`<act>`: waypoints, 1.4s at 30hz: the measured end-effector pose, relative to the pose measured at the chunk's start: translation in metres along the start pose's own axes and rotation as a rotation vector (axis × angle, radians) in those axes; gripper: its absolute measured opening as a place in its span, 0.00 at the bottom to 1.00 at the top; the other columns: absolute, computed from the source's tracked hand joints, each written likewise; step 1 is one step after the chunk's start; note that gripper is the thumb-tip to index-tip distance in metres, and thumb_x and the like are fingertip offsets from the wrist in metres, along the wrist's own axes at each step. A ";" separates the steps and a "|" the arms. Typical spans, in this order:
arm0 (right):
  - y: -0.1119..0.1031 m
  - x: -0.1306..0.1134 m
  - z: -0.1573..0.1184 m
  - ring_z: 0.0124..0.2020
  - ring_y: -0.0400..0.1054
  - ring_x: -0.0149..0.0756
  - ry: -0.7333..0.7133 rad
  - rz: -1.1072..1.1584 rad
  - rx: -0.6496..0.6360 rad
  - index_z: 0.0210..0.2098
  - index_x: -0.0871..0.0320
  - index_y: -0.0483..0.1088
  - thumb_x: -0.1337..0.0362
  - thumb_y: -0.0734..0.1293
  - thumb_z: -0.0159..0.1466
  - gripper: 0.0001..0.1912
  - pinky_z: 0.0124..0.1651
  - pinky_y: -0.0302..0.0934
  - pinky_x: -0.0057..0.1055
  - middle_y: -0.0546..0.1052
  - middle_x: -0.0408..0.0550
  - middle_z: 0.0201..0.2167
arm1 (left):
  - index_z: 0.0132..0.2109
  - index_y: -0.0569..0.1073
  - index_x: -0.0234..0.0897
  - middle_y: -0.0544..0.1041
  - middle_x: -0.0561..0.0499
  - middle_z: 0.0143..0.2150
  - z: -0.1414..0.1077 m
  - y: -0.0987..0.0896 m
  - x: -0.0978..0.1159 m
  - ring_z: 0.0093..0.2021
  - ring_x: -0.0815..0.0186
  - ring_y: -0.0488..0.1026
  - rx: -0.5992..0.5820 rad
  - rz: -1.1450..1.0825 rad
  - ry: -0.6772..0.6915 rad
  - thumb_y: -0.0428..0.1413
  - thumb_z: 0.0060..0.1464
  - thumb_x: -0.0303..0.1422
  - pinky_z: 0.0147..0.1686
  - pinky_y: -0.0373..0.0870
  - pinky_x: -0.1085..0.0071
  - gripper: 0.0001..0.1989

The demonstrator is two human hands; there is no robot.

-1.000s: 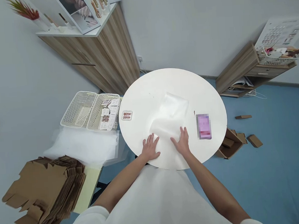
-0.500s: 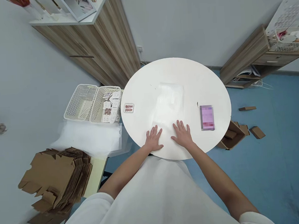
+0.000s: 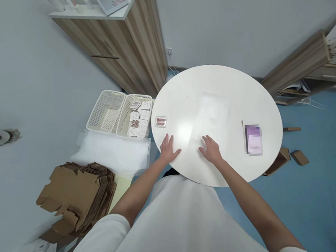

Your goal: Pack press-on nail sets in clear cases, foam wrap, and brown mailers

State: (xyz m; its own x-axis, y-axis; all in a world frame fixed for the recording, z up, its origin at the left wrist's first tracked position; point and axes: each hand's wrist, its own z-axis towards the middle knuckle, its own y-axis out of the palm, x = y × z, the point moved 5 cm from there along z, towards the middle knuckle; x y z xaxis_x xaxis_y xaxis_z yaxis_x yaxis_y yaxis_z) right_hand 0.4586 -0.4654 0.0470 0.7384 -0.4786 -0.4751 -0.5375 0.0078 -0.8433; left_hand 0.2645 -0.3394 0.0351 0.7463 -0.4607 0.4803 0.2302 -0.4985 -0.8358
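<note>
My left hand [image 3: 167, 150] rests on the white table's [image 3: 257, 93] near-left part, fingers spread and nothing in it. Just beyond its fingertips lies a small clear case [image 3: 161, 122] with two rows of reddish-brown, nail-shaped pieces. A thin translucent plastic sheet or bag [image 3: 214, 109] lies flat across the table's middle. My right hand [image 3: 211, 150] is over the near end of that sheet, fingers apart and slightly bent, gripping nothing. Whether its fingertips press on the sheet is hard to see.
A pixelated purple item [image 3: 253, 140] lies on the table's right side. Left of the table are a white basket of small cards [image 3: 140, 116], another white basket [image 3: 102, 111], white sheets [image 3: 112, 151] and stacked flat cardboard [image 3: 74, 190]. Cardboard boxes [image 3: 299, 157] sit on the floor at right.
The view has turned left, so the table appears further right. My left hand has moved left across the tabletop, closer to the small case. My right hand has shifted slightly left, its fingers more bent.
</note>
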 end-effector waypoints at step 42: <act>0.005 0.025 -0.057 0.49 0.63 0.34 0.249 0.804 -0.023 0.49 0.52 0.63 0.71 0.59 0.54 0.23 0.48 0.61 0.36 0.60 0.47 0.57 | 0.57 0.58 0.33 0.61 0.44 0.57 -0.020 0.042 0.080 0.56 0.59 0.59 -0.196 -0.368 0.268 0.50 0.44 0.27 0.57 0.57 0.61 0.30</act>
State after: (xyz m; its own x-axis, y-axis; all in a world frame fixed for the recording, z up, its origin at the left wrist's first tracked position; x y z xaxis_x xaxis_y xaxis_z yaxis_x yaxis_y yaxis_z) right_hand 0.4512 -0.5275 0.0447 0.0173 -0.5144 -0.8574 -0.8713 0.4129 -0.2653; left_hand 0.3208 -0.4116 0.0440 0.4445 -0.3881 0.8074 0.3070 -0.7807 -0.5443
